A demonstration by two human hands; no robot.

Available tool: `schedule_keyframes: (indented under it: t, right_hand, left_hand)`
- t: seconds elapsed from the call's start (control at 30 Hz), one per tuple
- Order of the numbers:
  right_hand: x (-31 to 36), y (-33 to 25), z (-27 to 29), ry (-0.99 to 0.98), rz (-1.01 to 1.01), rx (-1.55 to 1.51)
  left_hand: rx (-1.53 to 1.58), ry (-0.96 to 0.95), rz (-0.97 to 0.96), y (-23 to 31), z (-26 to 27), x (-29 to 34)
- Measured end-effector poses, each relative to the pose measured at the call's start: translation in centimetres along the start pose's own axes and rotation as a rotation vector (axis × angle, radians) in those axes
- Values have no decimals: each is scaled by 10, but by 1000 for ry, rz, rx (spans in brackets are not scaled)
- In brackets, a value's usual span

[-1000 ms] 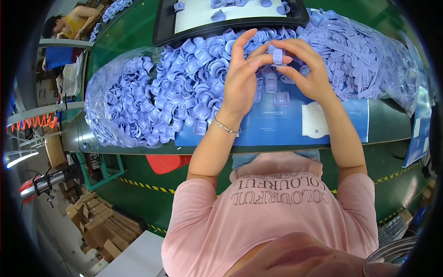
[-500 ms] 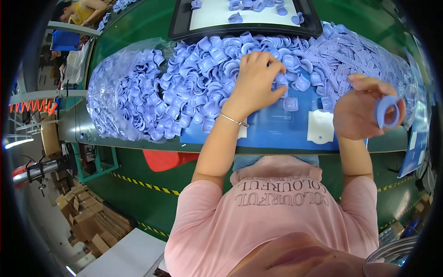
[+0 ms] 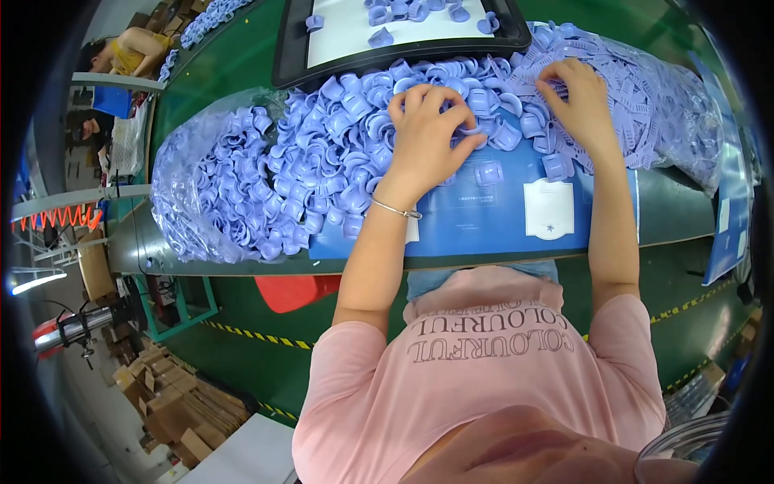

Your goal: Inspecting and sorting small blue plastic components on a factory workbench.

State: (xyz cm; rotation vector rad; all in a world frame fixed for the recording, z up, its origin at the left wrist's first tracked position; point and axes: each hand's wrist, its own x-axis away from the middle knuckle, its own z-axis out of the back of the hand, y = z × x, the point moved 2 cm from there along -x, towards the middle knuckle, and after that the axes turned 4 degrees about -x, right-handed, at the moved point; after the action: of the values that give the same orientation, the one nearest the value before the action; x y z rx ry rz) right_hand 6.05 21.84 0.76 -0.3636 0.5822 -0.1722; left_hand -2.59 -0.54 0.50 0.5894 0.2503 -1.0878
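Note:
A heap of curved periwinkle-blue plastic pieces covers the middle of the table. My left hand, wearing a thin bangle, rests on the front of this heap. Its fingers are curled, and a curved piece shows between fingertip and thumb. Farther right, my right hand reaches to where the heap meets a pile of flat slotted strips in the same blue. Its thumb and fingers are apart, with nothing visible between them. A single piece lies on the blue sheet near my left hand.
Behind the heap stands a black-rimmed tray with several pieces on its white base. Clear plastic bags enclose the pile's left end and the strips. A red stool is under the table. Another person sits at the far left.
My right hand has swung inward and away from me to the strips; the ring-shaped piece it held no longer shows. My left hand stays at the heap. The view has shifted slightly.

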Motion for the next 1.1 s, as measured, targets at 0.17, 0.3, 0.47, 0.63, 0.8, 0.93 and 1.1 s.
schedule_keyframes:
  t: [0.17, 0.3, 0.47, 0.63, 0.8, 0.93, 1.1]
  right_hand:
    - [10, 2, 1, -166, 66, 104]
    - [10, 2, 2, -154, 79, 64]
    - [-3, -4, 8, -312, -307, -544]
    - [2, -13, -12, -254, -262, -931]
    - [7, -37, -21, -344, -381, -1288]
    - [11, -55, -20, -598, -652, -1609]
    - [12, -66, -19, -491, -605, -1508]
  left_hand:
    - [79, 121, 23, -2, 0, -4]
    - [270, 51, 130, -3, -4, -5]
    - [704, 57, 256, 0, -9, -3]
    - [1206, -35, 520, 3, -7, -4]
    - [1327, -82, 609, 1, -6, -4]
    - [1356, -78, 628, 0, -7, -3]
    - [1435, -58, 659, 2, -6, -4]
